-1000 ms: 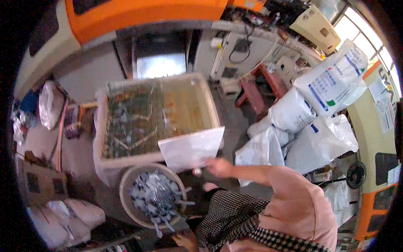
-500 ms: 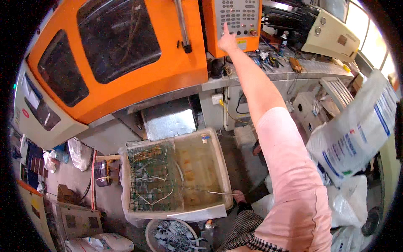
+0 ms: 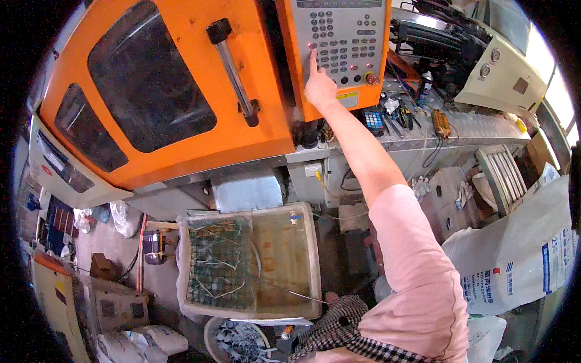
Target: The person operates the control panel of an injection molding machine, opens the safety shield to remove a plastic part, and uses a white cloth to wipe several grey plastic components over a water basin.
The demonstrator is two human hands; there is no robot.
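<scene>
My right hand (image 3: 321, 89) is raised to the grey keypad of an orange-framed control panel (image 3: 293, 66). Its index finger is stretched out, and the tip touches or nearly touches a key on the left side, just below a small red light. The other fingers are partly curled, and nothing shows in the hand. A red knob (image 3: 371, 78) sits at the panel's lower right. My left hand is out of view. Left of the panel stands the orange machine door (image 3: 242, 142) with dark windows and a metal handle (image 3: 233, 71).
Below the machine is a water-filled tub (image 3: 311, 260) with a green net (image 3: 215, 266) in it. A round container of grey plastic pieces (image 3: 239, 342) stands in front. Tools (image 3: 402, 115) and an orange-yellow device (image 3: 441, 124) lie on the ledge. White sacks (image 3: 514, 248) stand at right.
The view has shifted closer to the panel. My right index finger now reaches a key at the keypad's left side. Small red lights now show on the keypad.
</scene>
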